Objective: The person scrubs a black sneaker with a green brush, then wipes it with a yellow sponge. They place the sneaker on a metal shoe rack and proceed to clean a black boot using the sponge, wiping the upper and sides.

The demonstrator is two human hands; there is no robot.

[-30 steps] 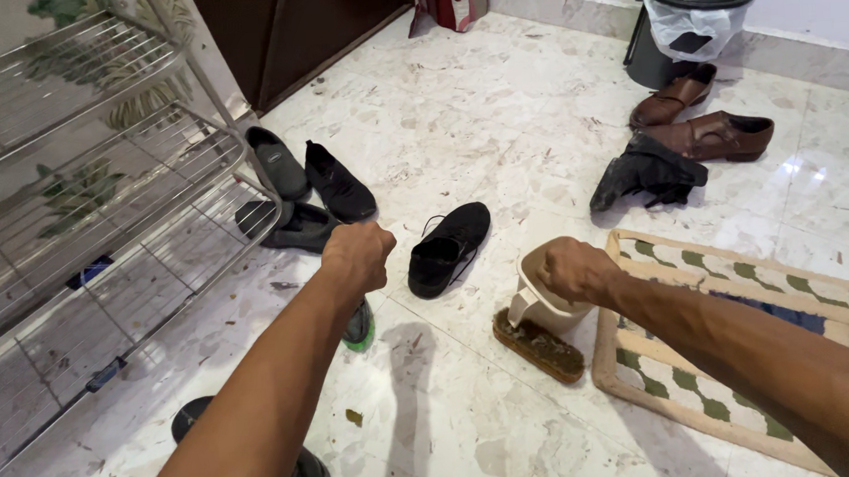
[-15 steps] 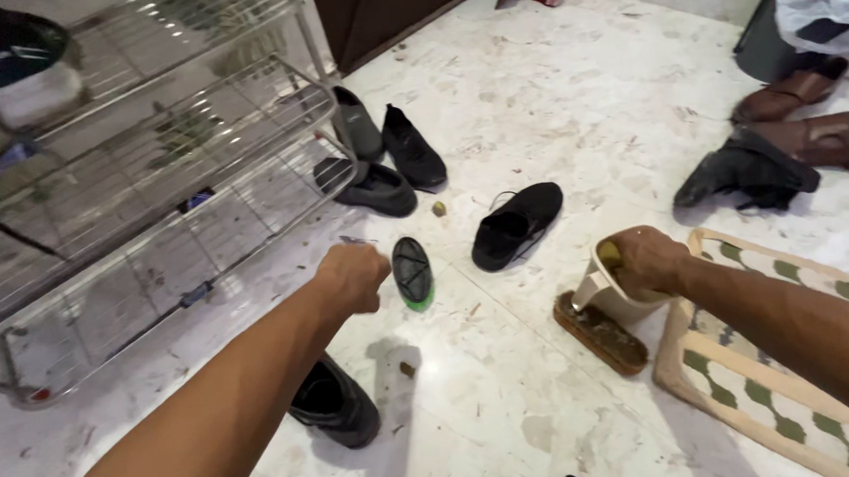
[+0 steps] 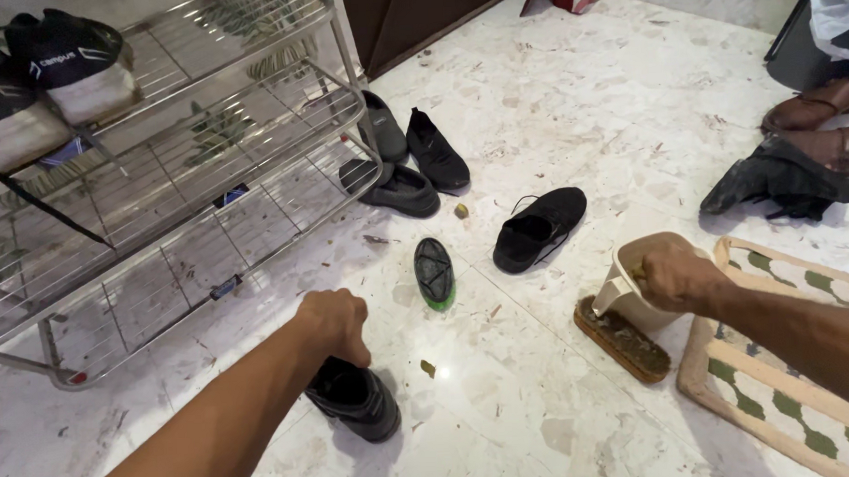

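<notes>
My left hand (image 3: 335, 321) is curled closed at the heel rim of a black shoe (image 3: 360, 402) that lies on the marble floor just below it. My right hand (image 3: 673, 274) grips the rim of a cream plastic jug (image 3: 626, 300), tilted over a brown scrubbing brush (image 3: 623, 339) that lies bristles up on the floor beside a patterned mat (image 3: 791, 393). A shoe with a green-edged sole (image 3: 434, 272) lies upside down between my two hands.
A metal wire shoe rack (image 3: 198, 173) stands at the left, with sneakers (image 3: 77, 73) on its upper shelf. Several black shoes (image 3: 540, 228) lie near it. Brown shoes (image 3: 825, 111), a black boot (image 3: 780, 186) and a bin (image 3: 820, 24) are at the far right.
My left hand has come down and back from above the green-soled shoe onto the black shoe. The view has shifted left, showing more of the rack. My right hand stays on the jug.
</notes>
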